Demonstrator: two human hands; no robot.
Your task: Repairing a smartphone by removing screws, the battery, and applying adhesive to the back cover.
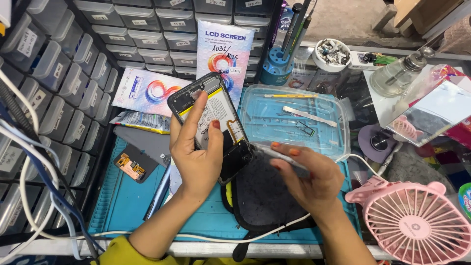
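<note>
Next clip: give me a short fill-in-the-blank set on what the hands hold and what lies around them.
1. The left hand holds an opened ____ with its battery showing.
2. The right hand grips a slim grey ____.
3. The small fan at lower right is ____ in colour.
4. The clear plastic tray holds a pair of ____.

Missing words: phone; tool; pink; tweezers

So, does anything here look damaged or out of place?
The phone in the left hand has its back cover off, battery and inner parts bare. The right hand holds a thin metal tool at its lower corner. Nothing looks spilled.
</note>
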